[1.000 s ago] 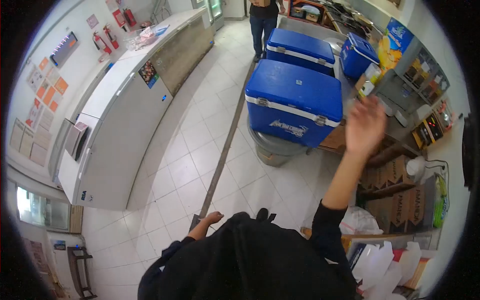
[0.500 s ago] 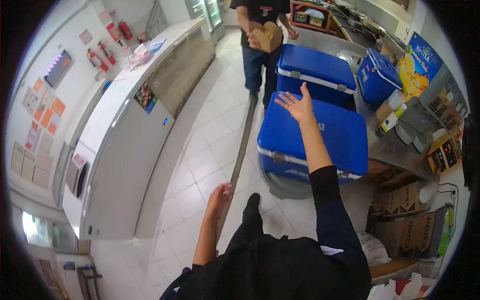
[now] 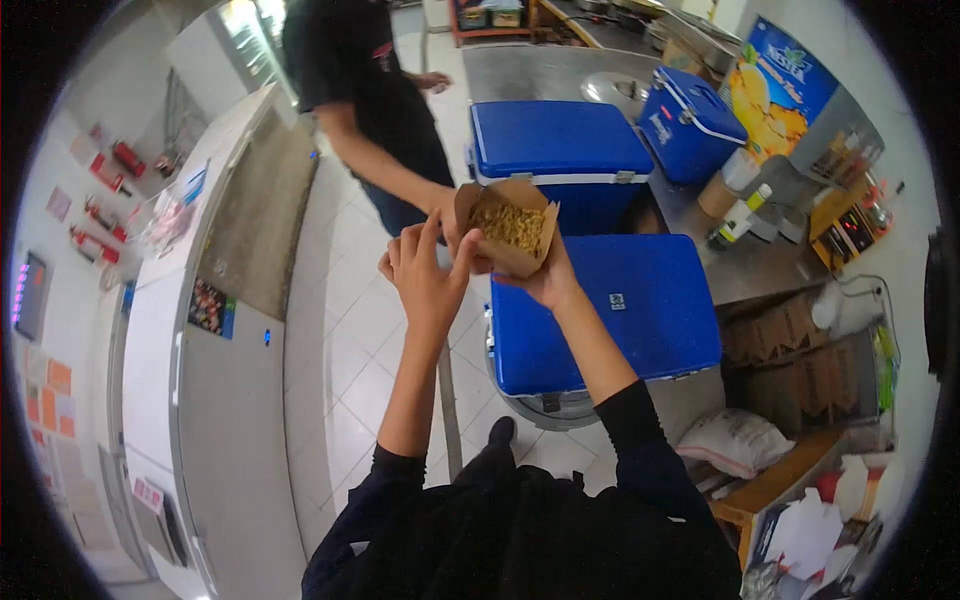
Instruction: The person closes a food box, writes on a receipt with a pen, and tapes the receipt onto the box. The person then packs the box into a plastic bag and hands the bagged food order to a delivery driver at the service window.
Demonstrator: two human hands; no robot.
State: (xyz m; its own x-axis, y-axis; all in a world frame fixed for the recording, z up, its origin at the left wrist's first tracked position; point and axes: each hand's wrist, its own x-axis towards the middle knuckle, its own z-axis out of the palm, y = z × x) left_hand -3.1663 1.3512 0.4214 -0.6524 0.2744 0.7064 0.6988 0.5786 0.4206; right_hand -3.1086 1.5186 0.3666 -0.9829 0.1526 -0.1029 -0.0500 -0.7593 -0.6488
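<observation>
An open brown paper food box, filled with crumbly yellow-brown food, is in front of me above the coolers. My right hand grips its right side and underside. To the left of the box, my left hand is raised with fingers spread, its thumb and fingertips close to the box. Whether they touch it I cannot tell. A co-worker's hand is still at the left side of the box, partly hidden behind my left fingers.
A blue cooler stands below my hands, with another cooler behind it and a smaller one on the metal counter. The co-worker stands ahead on the left, beside a long white chest.
The co-worker has come closer and stretched the box toward me. My right hand has closed on it, and my left hand has risen beside it. My view has shifted.
</observation>
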